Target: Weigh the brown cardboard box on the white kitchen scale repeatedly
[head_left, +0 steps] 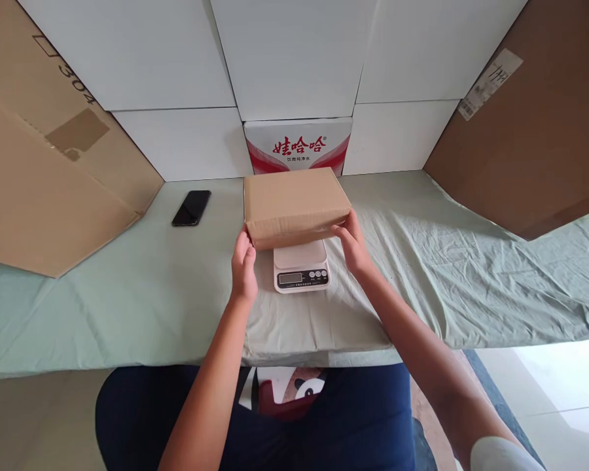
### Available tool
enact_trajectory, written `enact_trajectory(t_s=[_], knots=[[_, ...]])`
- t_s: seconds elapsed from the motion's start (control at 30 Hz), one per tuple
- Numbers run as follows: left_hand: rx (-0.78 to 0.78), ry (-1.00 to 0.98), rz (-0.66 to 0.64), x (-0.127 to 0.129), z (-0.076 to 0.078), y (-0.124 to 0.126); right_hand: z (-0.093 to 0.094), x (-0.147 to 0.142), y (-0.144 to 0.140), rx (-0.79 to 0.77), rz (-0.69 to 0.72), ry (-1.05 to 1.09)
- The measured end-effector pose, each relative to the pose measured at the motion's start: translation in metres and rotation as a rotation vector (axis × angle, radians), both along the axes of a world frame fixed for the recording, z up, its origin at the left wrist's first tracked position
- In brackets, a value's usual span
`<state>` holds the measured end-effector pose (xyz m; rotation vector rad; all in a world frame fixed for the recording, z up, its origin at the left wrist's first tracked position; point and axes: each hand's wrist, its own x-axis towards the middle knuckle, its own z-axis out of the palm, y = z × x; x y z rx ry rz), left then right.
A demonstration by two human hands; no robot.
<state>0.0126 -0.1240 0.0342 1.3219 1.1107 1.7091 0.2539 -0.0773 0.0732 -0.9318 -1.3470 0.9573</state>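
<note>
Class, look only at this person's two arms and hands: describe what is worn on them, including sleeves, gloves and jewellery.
Both hands, the left hand and right hand, are bare, with no gloves, rings or watch in view. The forearms are uncovered. Only near the right upper arm does a pale grey-white sleeve edge show.

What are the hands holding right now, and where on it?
The cardboard box, over the scale: left hand at its near-left corner, right hand at its near-right corner.

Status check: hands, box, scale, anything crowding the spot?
Left hand and right hand grip the cardboard box by its near corners. Box over the scale, contact unclear. Phone off left, apart.
</note>
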Motion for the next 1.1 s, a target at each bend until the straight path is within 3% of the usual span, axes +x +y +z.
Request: enact_trajectory(t_s=[0.13,0.23,0.33,0.5,1.1], knots=[[0.035,-0.02,0.003,-0.004,0.008,0.054,-0.008,-0.009,0.043,0.093,-0.057,0.023],[0.018,-0.034,0.012,-0.005,-0.001,0.09,-0.021,-0.015,0.075,0.111,-0.064,0.041],[-0.015,-0.096,-0.015,-0.004,-0.017,0.109,-0.038,-0.016,0.095,0.078,-0.084,0.018],[-0.086,-0.175,-0.1,-0.008,-0.031,0.118,-0.057,-0.012,0.102,0.027,-0.089,0.023],[-0.093,-0.168,-0.097,-0.009,-0.032,0.118,-0.057,-0.012,0.101,0.03,-0.076,0.011]])
